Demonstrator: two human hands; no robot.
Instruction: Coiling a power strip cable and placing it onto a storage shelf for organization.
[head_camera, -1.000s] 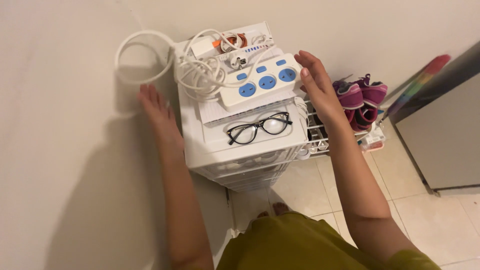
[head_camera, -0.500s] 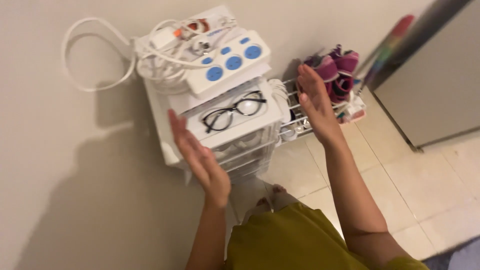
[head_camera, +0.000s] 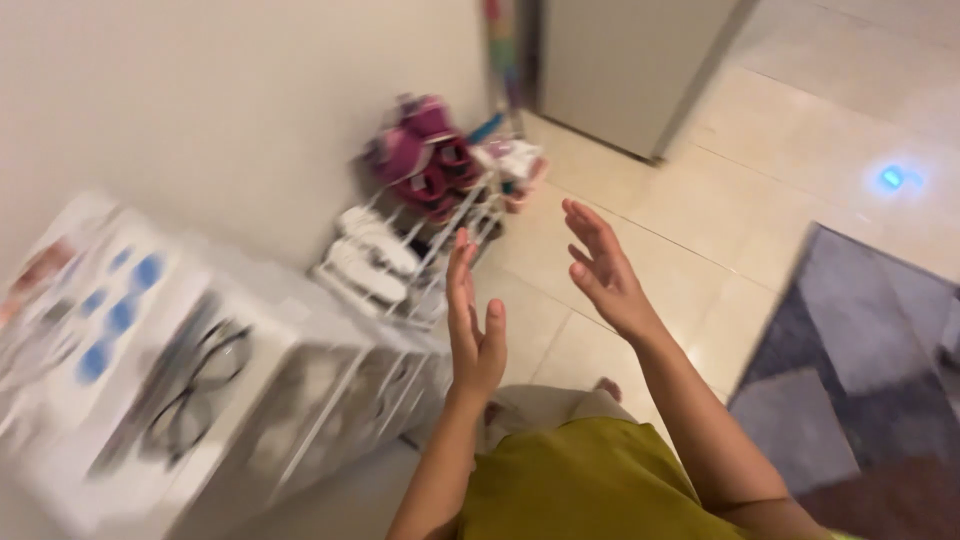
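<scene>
From the head camera I am seeing both of the person's hands raised in front of the body, palms turned toward each other and held apart. The left hand (head_camera: 476, 330) is standing upright with its fingers straight and together, holding nothing. The right hand (head_camera: 600, 270) is spreading its fingers wide, also holding nothing. Neither hand is touching anything.

Nearest to the left hand, down at the left, one white drawer unit (head_camera: 300, 400) is standing against the wall; it is blurring heavily in this picture. On its top I am counting one pair of black-rimmed glasses (head_camera: 195, 385) lying flat, and farther back one white power strip (head_camera: 110, 310) showing as three blue blobs. How many drawers the unit has I cannot tell through the blur.

Just beyond the drawer unit, one wire shoe rack (head_camera: 440, 245) is sitting on the tiled floor (head_camera: 700, 220) beside the wall. I am making out one white pair of shoes (head_camera: 365, 255) on the lower part and one pink pair of shoes (head_camera: 425, 160) on top.

At the right edge one grey rug (head_camera: 860, 390) is lying on the tiles, well apart from both hands. One small blue light spot (head_camera: 890, 178) is glowing on the floor farther off.
</scene>
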